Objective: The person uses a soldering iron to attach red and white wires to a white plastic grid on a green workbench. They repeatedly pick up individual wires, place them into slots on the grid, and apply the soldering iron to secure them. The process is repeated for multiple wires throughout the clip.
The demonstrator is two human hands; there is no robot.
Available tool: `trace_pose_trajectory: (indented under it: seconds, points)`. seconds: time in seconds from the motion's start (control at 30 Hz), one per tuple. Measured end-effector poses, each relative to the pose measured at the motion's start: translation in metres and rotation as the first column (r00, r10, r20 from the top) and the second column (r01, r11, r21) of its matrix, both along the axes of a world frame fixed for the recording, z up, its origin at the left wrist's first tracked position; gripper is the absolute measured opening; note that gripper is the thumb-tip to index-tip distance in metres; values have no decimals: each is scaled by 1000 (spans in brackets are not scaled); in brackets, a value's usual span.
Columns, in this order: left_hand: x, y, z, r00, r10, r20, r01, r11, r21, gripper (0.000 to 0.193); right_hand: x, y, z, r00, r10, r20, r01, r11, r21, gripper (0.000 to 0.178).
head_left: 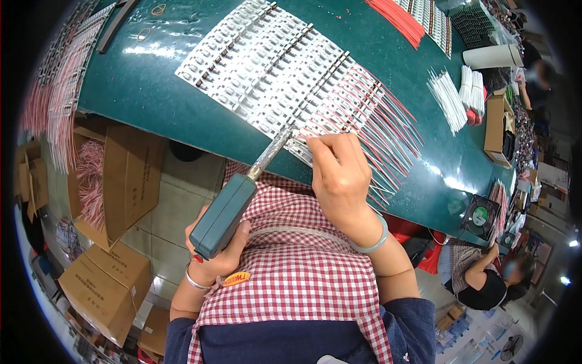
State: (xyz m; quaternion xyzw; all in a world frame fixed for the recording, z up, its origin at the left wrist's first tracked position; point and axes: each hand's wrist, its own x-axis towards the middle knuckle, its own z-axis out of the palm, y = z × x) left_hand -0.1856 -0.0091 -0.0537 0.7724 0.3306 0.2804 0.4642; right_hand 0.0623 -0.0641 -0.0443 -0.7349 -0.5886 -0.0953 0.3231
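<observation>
My left hand [221, 255] is wrapped round a dark green soldering gun [225, 212]. Its metal barrel [271, 153] slants up to the near edge of a white circuit board panel [273, 67]. Beside the barrel's tip, my right hand [342, 173] is closed in a pinch at the panel. Its fingers hide most of what they hold; a thin red wire seems to come out at the fingertips. Many red and white wires [391, 130] fan out to the right from the panel's right-hand strips.
Red wires [397, 21] and white wire bundles [447, 100] lie on the green table [151, 85]. A small fan [481, 215] stands at its right end. Wired panels [66, 91] overhang the left edge above a carton of wires [130, 182]. Two people [485, 273] sit at the right.
</observation>
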Motion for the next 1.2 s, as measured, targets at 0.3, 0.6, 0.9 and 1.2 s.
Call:
trace_pose_trajectory:
  seconds: [0.3,0.6,0.9,1.2]
  points:
    - [1,2,12,997,-55,-46,55,998,-11,25,-3,0,0,1000,-1,8,1,999,-41,16]
    - [4,1,17,993,-50,-105,35,990,-135,29,-4,0,0,1000,-8,24,9,998,-65,16]
    - [-5,-2,1,1000,4,-21,-5,1000,-6,22,-4,0,2,999,-11,41,14,997,-76,16]
    - [-14,-7,5,996,50,-69,-59,991,-123,23,-5,1,1,999,-16,48,20,997,-69,18]
